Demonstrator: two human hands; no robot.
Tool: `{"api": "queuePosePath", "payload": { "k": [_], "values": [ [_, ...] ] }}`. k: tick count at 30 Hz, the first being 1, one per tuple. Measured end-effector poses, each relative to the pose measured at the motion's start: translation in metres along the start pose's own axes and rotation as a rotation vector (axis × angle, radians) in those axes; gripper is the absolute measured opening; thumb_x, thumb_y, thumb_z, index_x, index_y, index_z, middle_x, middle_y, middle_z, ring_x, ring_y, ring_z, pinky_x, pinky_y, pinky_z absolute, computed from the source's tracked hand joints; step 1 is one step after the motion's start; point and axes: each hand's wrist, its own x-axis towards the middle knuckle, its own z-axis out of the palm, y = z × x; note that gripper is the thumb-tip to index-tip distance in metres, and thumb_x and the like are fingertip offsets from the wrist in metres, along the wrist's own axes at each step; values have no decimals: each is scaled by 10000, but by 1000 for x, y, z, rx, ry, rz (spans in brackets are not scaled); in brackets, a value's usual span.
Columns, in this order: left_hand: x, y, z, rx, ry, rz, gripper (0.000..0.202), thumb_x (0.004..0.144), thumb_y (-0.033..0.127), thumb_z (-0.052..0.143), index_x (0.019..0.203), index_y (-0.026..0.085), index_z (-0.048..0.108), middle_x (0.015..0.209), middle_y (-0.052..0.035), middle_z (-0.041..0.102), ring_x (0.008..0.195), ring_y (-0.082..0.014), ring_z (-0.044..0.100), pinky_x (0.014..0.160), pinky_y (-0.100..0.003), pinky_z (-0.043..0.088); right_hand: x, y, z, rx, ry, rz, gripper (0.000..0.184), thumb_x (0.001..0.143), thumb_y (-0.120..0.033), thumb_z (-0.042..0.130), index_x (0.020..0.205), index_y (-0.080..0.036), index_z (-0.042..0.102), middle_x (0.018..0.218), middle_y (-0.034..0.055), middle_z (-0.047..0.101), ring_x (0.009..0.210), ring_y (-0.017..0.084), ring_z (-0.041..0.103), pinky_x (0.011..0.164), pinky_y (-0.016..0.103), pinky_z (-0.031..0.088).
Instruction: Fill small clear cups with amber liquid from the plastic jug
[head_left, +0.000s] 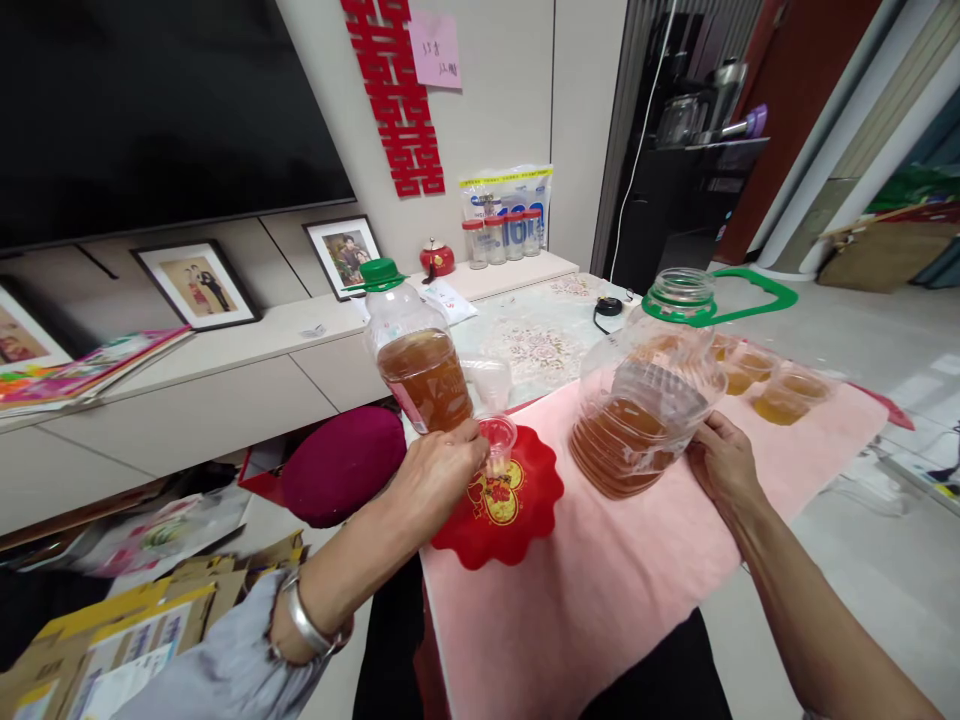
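My left hand (pixel 446 462) is closed, pinching the side of a small clear plastic cup (pixel 500 437) above a red scalloped tray (pixel 536 505). Just behind that hand stands a clear plastic bottle (pixel 427 375) of amber-brown liquid, its green cap on. My right hand (pixel 721 462) has its fingers curled against the lower right side of a large clear plastic jug (pixel 637 425); some fingertips are hidden. The jug has an uncapped mouth and a green handle (pixel 776 297), with brown liquid in its lower part.
Several filled clear cups (pixel 791 393) stand behind the jug on a pink cloth (pixel 540 640). A clear plastic container (pixel 487 380) lies beside the bottle. Farther back are lidded jars (pixel 495 243) and framed photos (pixel 196 285) on a cabinet. A maroon stool (pixel 343 465) stands left.
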Motion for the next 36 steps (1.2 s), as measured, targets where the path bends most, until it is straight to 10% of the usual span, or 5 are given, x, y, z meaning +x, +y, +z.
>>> {"api": "queuePosePath", "payload": {
  "k": [14,26,30,36],
  "values": [
    [-4,-7,23,-26,-82,-15,442,1041,383,266,1013,202,669,1139,-40,623,894,-155,589,681,-295,286,4,5,-5,-3,1,-1,120,992,-258,715,1012,-146,678,861,-23,668,660,93,629,582,224,551],
    [-31,29,-18,-225,12,-176,490,962,411,619,1428,291,527,1531,11,494,1254,-260,646,1062,-484,566,4,8,-7,-3,-4,-26,134,988,-268,720,981,-144,669,874,-19,674,674,97,635,607,238,564],
    [-29,62,-11,-521,69,-127,845,830,370,788,1560,266,374,1636,-36,383,1469,-296,485,1165,-523,527,2,7,-5,-5,-19,-38,143,991,-280,718,1006,-145,673,887,-15,676,684,101,640,609,242,566],
    [1,123,32,-929,53,-49,1397,646,439,920,1663,117,18,1764,-136,-40,1670,-265,-33,1405,-478,101,1,4,-5,-9,-36,-44,167,1001,-307,708,1024,-146,675,878,-16,673,670,99,634,600,241,563]
  ]
}}
